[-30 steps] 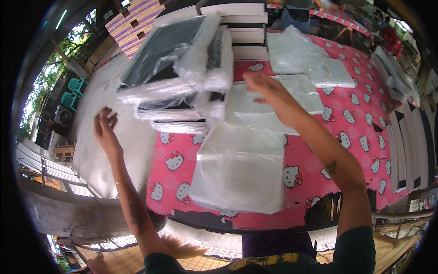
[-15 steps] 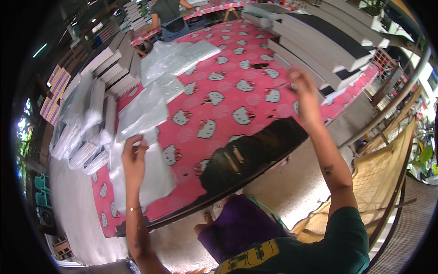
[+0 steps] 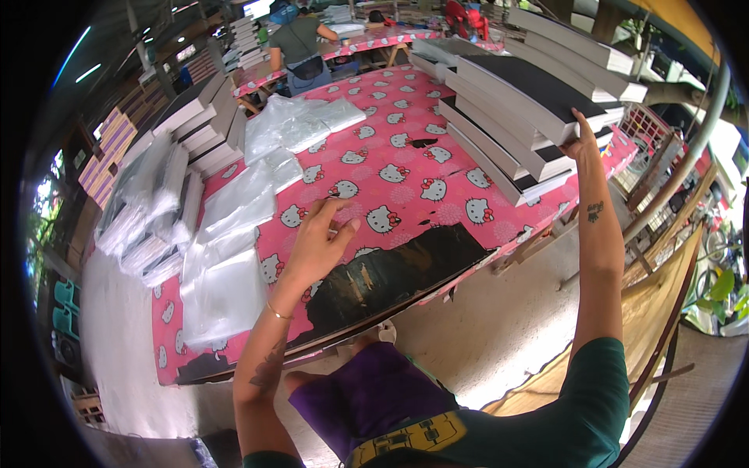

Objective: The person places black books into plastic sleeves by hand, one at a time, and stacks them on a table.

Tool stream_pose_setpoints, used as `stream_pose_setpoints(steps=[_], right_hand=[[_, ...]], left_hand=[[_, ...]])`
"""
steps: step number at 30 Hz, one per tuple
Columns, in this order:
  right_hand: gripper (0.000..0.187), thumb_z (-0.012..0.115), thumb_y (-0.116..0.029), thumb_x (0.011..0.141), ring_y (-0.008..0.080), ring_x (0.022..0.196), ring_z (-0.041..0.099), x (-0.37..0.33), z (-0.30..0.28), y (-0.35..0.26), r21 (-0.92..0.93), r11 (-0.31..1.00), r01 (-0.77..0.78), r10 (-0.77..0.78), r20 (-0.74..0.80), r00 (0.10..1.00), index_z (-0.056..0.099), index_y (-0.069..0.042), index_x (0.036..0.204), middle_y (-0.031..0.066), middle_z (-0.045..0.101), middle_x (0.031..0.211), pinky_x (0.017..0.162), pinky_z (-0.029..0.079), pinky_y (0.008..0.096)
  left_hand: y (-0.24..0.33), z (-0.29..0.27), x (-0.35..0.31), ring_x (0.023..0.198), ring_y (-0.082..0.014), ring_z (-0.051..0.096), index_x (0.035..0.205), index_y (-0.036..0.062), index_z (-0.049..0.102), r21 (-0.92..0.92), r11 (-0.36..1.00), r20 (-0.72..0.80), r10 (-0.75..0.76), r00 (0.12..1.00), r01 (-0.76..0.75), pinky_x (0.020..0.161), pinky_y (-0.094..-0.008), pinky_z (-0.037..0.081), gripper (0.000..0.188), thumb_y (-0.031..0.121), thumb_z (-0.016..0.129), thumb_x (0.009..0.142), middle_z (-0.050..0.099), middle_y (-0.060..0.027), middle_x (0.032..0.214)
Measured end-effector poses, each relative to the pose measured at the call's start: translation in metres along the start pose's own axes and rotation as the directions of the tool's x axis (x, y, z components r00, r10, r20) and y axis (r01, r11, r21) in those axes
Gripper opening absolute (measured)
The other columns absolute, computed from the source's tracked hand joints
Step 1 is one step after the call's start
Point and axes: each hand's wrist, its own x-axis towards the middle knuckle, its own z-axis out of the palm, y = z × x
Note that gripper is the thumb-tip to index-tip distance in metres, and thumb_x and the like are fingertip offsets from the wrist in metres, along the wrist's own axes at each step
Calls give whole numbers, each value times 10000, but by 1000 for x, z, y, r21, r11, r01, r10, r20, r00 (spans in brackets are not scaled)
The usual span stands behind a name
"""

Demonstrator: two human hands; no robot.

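My right hand (image 3: 581,143) grips the near corner of the top block (image 3: 538,87) in a stack at the table's right. This block has a black top and white sides, like a thick book; one finger lies on its top edge. My left hand (image 3: 318,238) hovers over the middle front of the table, fingers loosely curved, thumb apart, holding nothing. To its left, clear plastic bags (image 3: 224,292) lie flat in an overlapping row. More clear bags (image 3: 289,123) are spread farther back.
A pink patterned cloth (image 3: 382,168) covers the table; its front edge shows a bare black patch (image 3: 398,269). Plastic-wrapped blocks (image 3: 148,210) and a stack of unwrapped blocks (image 3: 207,129) stand on the left. Another person (image 3: 303,51) works at a far table.
My right hand has moved right and forward onto the stack's top block. My left hand has moved right, away from the plastic bags. The view has shifted slightly.
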Motion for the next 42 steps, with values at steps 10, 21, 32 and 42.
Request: stream_pose_setpoints(steps=[10, 21, 32, 42], right_hand=[[758, 810, -136, 603, 326, 1054, 544, -56, 97, -12, 272, 870, 412, -409, -71, 910, 367, 3, 1201, 188, 488, 1154, 835, 463, 575], [630, 771, -74, 695, 206, 974, 522, -251, 94, 138, 270, 653, 707, -712, -98, 695, 349, 69, 1141, 153, 485, 1085, 882, 435, 332], [869, 534, -524, 730, 277, 1265, 379, -341, 23, 254, 41, 832, 553, -461, 605, 649, 267, -1, 1371, 164, 346, 1377, 1076, 288, 423], [931, 767, -279, 749, 288, 1289, 370, -277, 159, 240, -140, 832, 537, 16, 973, 229, 187, -45, 1439, 193, 405, 1352, 1061, 292, 392]], left_hand=[[-54, -57, -38, 766, -221, 622, 1143, 20, 574, 183, 963, -36, -194, 980, 198, 687, -317, 511, 350, 184, 662, 847, 581, -156, 1044], [20, 78, 69, 1044, -283, 566, 1298, -30, 423, -789, 270, 465, -326, 823, 552, 883, -400, 477, 824, 625, 578, 822, 578, -153, 1146], [25, 86, 9, 1021, -252, 577, 1167, 69, 573, -977, -64, 201, -575, 793, 201, 918, -418, 463, 587, 513, 654, 792, 611, -97, 1097], [-85, -48, -70, 954, -193, 573, 1187, 6, 470, -523, 817, -704, -253, 664, -243, 827, -325, 500, 540, 152, 752, 751, 575, -94, 1047]])
